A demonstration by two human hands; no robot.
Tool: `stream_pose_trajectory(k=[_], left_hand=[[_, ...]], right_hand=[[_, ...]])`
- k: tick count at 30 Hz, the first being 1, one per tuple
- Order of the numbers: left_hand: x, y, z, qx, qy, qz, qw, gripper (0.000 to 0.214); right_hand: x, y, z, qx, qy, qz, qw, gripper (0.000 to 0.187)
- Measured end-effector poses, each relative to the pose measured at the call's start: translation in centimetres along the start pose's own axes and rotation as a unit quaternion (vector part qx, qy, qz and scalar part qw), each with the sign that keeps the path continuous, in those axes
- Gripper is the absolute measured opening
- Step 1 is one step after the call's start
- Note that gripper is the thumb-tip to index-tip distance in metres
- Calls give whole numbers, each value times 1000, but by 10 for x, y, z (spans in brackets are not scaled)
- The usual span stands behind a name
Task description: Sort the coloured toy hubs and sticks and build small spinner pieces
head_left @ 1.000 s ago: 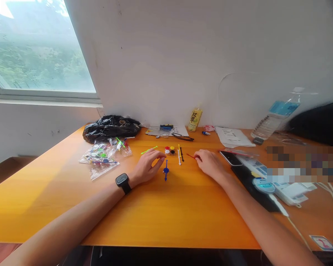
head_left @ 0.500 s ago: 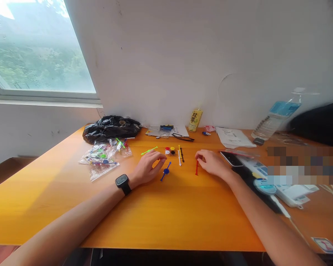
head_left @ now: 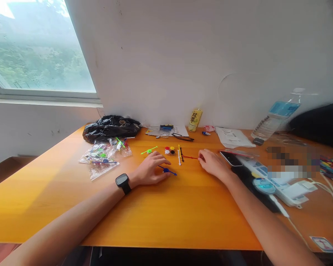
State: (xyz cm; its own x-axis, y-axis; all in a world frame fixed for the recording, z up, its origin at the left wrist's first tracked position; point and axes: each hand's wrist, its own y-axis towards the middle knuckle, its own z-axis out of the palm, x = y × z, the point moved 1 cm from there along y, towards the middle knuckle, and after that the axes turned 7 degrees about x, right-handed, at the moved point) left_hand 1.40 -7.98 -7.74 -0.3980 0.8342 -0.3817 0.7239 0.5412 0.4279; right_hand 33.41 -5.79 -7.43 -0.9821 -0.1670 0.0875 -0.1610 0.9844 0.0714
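My left hand (head_left: 150,168) is low over the table, thumb and fingers apart around the near side of a blue arrow spinner (head_left: 166,170). Whether a fingertip touches the spinner I cannot tell. Between the pinched fingertips of my right hand (head_left: 211,161) is one end of a red arrow (head_left: 191,157), its shaft pointing left. Beyond the blue spinner are a small cluster of red, white, yellow and black round caps (head_left: 170,150) and a white arrow (head_left: 179,157). Black and yellow arrows lie beside the white one. A green arrow spinner (head_left: 149,150) lies behind my left hand.
Clear plastic bags (head_left: 102,157) of coloured parts and a black plastic bag (head_left: 111,128) lie at the left. A yellow drink carton (head_left: 195,120) stands by the wall. To the right are a phone (head_left: 231,159), a power strip (head_left: 287,192) and a tilted water bottle (head_left: 274,118).
The blue arrow has turned; its tip now points right and toward me. The red arrow has swung from pointing toward me to lying leftward from my right fingers. My left hand has lowered slightly.
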Motion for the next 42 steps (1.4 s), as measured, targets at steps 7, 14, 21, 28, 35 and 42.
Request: stream_pose_trajectory(k=[7,14,21,28,35,42], left_hand=[[22,-1,8,-70,79,-68,992,6],[48,-8,1,-126,140,-235,954,15],[46,-8,-4,-105,66,-281,951,38],[27,-3,-4,-147,103,-159,971,30],[-1,0,11,88,-16,36,995,29],[3,-1,5,171,-35,22,984,51]], right_hand=[[2,-1,2,3,-5,-4,1000,10],[0,0,2,18,-6,14,1000,9],[5,1,8,-9,45,-71,996,13],[13,2,12,-27,56,-114,992,12],[11,3,13,-27,46,-100,994,10],[15,1,12,-21,55,-101,993,11]])
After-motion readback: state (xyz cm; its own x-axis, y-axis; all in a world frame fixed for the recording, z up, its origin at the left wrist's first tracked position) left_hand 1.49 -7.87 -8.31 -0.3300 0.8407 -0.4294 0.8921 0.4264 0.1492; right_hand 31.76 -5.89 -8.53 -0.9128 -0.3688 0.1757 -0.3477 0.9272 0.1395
